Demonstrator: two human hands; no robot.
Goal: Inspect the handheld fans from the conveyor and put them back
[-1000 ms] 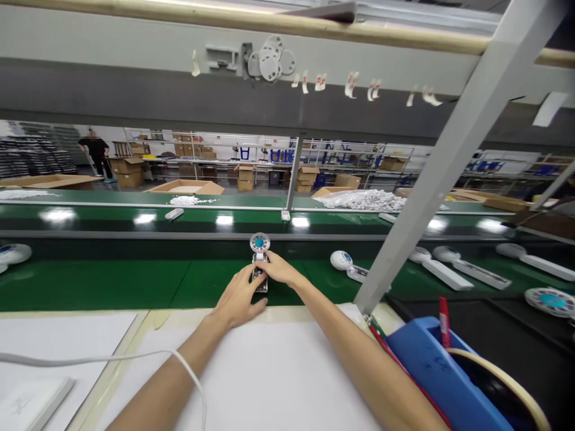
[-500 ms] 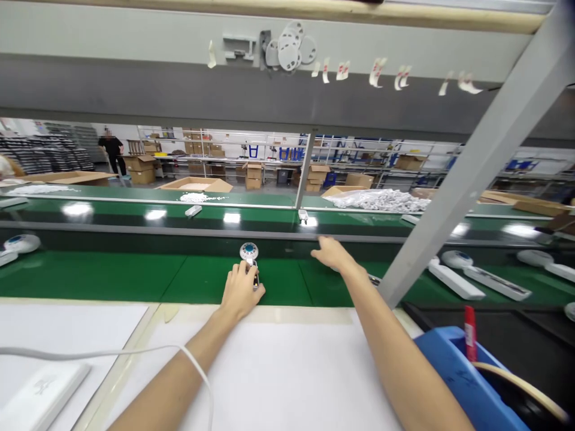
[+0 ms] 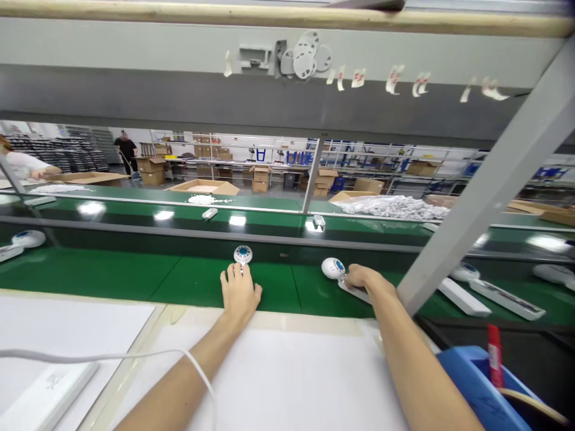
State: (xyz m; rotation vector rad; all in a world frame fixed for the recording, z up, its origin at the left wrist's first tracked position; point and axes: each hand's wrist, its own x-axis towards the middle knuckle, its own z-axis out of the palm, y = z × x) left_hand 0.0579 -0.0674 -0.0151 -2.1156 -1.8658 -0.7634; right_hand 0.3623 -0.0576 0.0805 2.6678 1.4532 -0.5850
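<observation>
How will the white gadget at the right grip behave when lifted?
The gadget is probably stiff, since its handle looks like hard plastic. It may tilt toward its bulky, rounded head. That head's smooth look suggests it could be slippery.

No text readable: marks on red marker [image 3: 495, 356], paper strips [image 3: 394, 80], white box [image 3: 50, 395] too small or blurred.

White device head [image 3: 243, 260] with a blue centre [image 3: 243, 251] — green belt [image 3: 275, 287] — blue bin [image 3: 471, 389], red marker [image 3: 495, 354].
</observation>
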